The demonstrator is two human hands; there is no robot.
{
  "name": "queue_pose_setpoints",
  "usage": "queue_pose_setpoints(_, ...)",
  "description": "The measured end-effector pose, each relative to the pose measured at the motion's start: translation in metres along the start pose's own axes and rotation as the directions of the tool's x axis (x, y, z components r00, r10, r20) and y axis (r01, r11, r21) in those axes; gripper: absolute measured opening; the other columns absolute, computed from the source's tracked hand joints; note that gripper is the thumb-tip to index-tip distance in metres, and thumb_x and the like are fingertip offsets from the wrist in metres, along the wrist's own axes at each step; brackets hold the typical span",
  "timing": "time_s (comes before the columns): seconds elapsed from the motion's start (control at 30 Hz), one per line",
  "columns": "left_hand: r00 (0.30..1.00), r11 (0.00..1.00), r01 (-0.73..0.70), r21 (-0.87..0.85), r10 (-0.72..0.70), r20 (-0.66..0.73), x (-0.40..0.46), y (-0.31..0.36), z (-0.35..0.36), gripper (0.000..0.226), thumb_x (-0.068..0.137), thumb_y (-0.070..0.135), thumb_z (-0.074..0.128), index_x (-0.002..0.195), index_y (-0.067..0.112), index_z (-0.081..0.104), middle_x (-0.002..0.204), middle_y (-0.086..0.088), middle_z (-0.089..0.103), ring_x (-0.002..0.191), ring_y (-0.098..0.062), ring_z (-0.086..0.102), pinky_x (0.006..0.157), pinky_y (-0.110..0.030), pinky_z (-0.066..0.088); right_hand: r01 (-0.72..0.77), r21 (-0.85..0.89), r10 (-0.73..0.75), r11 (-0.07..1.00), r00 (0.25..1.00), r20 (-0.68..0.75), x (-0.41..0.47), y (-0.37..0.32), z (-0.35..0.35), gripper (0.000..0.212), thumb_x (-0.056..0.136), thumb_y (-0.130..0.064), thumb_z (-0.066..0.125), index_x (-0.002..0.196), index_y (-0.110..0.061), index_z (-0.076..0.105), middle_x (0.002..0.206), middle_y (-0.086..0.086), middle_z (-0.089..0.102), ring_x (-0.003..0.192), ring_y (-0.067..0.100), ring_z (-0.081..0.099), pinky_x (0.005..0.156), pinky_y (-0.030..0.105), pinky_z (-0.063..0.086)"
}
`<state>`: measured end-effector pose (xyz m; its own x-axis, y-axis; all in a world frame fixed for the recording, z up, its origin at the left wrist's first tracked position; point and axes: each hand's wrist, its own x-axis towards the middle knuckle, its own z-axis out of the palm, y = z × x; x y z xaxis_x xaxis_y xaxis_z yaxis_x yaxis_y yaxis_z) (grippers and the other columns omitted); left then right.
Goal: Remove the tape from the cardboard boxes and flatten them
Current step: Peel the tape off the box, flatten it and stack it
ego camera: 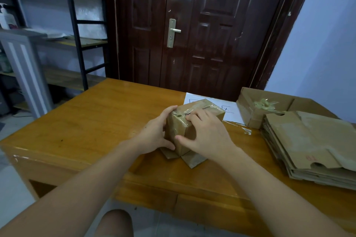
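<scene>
A small brown cardboard box [178, 128] stands in the middle of the wooden table [96, 121], its bottom flaps splayed out beneath it. Clear tape [192, 108] runs across its top, partly lifted and crumpled near the left edge. My left hand [158, 133] grips the box's left side, fingers over the top edge and thumb low on the front. My right hand [206, 134] lies over the top right, fingertips curled at the tape's edge and thumb pressed on the front face.
A stack of flattened cardboard boxes [312, 144] lies at the right. Behind it an open carton [248, 109] holds a wad of removed tape [266, 105]. A white paper sheet [192, 97] lies behind the box. A dark door and metal shelving stand beyond the table.
</scene>
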<state>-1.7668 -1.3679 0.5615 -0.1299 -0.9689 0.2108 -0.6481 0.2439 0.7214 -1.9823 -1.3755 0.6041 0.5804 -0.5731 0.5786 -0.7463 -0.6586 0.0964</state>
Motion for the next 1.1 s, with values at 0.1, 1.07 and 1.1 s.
queue_pose_setpoints(0.1, 1.0, 1.0, -0.003, 0.018, 0.003, -0.011, -0.002, 0.0, 0.001, 0.134, 0.066, 0.022, 0.099, 0.144, 0.076, 0.005, 0.159, 0.011, 0.041, 0.138, -0.018, 0.05, 0.102, -0.028, 0.045, -0.102, -0.225, 0.101, 0.969, 0.995, -0.015, 0.007, -0.025, 0.013, 0.079, 0.065, -0.072, 0.076, 0.117, -0.015, 0.059, 0.108, 0.005, 0.061, 0.095, 0.023, 0.056, 0.083, 0.038, 0.052)
queue_pose_setpoints(1.07, 0.993, 0.998, -0.013, -0.055, 0.007, -0.121, -0.004, 0.015, 0.023, 0.142, 0.047, 0.067, 0.097, 0.155, 0.053, 0.006, 0.162, 0.019, 0.031, 0.142, -0.008, 0.04, 0.112, -0.034, 0.045, 0.085, -0.363, -0.124, 0.928, 0.988, -0.087, 0.013, -0.026, 0.002, 0.03, 0.084, -0.036, 0.08, 0.106, -0.019, 0.07, 0.092, 0.005, 0.067, 0.072, 0.022, 0.07, 0.051, 0.029, 0.051)
queue_pose_setpoints(1.1, 0.991, 0.998, -0.018, -0.054, 0.01, -0.132, -0.004, 0.016, 0.024, 0.141, 0.048, 0.068, 0.096, 0.155, 0.052, 0.007, 0.161, 0.019, 0.032, 0.142, -0.008, 0.04, 0.112, -0.036, 0.046, 0.099, -0.345, -0.134, 0.933, 0.988, -0.081, 0.013, -0.024, 0.003, 0.032, 0.079, -0.032, 0.084, 0.104, -0.017, 0.07, 0.092, 0.004, 0.067, 0.072, 0.022, 0.07, 0.052, 0.029, 0.052)
